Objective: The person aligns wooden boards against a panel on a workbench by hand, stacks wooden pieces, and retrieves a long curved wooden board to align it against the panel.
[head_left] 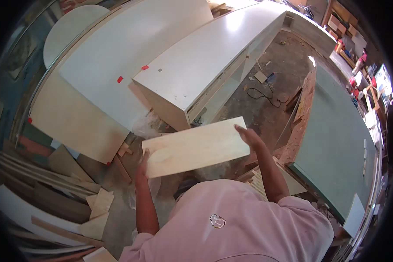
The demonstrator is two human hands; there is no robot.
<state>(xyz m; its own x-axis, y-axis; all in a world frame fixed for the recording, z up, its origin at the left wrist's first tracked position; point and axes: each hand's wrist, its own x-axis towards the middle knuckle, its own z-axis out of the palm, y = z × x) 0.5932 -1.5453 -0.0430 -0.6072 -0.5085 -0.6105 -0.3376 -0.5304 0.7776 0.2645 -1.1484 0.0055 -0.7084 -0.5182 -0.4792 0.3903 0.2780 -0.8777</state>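
A pale, flat wooden board [196, 147] is held up in front of me, tilted so that its right end is higher. My left hand [142, 169] grips its left end, the thumb on the near face and the other fingers mostly hidden. My right hand [248, 136] is closed around the upper right corner, with the fingers behind it out of sight. Just beyond the board stands a white cabinet [196, 56] with a bare wooden end panel.
Large white sheets [113, 56] lean at the left. Stacked boards and strips [52, 187] fill the lower left. A green-topped workbench [336, 135] runs along the right. On the floor between lie a black cable [266, 97] and scraps. A person [360, 61] is far off at right.
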